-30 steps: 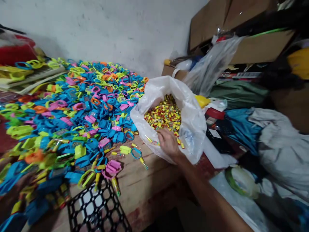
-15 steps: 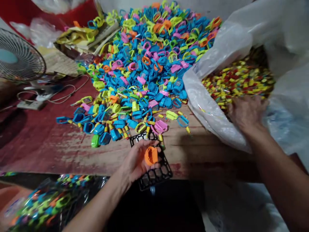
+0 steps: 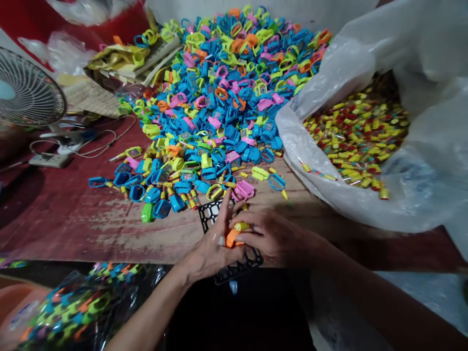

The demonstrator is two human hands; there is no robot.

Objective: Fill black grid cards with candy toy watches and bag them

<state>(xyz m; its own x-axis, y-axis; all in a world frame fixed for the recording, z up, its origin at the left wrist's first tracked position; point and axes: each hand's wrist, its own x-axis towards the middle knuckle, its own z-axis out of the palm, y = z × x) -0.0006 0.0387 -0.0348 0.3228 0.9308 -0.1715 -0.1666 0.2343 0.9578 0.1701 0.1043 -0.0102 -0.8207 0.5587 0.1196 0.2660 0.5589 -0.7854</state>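
My left hand (image 3: pixel 214 248) holds an orange plastic piece (image 3: pixel 232 237) between thumb and palm, its index finger stretched upward. Closed around a small yellow piece (image 3: pixel 242 226), my right hand (image 3: pixel 272 236) presses against the orange piece. Both hands are over a black grid tray (image 3: pixel 239 268) at the table's front edge, hiding much of it. Just beyond them lies a pink ring-like piece (image 3: pixel 244 190), at the near edge of a large heap of blue, green, pink and orange pieces (image 3: pixel 219 112).
An open white sack (image 3: pixel 314 183) of small yellow and red pieces stands at right. At left are a fan (image 3: pixel 29 90) and a power strip (image 3: pixel 50 159) with cables on the red table (image 3: pixel 66 214). Bagged colourful pieces (image 3: pixel 66 312) sit below the edge.
My right hand has come out of the sack, moving left to meet my left hand, and now has a yellow piece. My left index finger has lifted, and the orange piece is partly covered.
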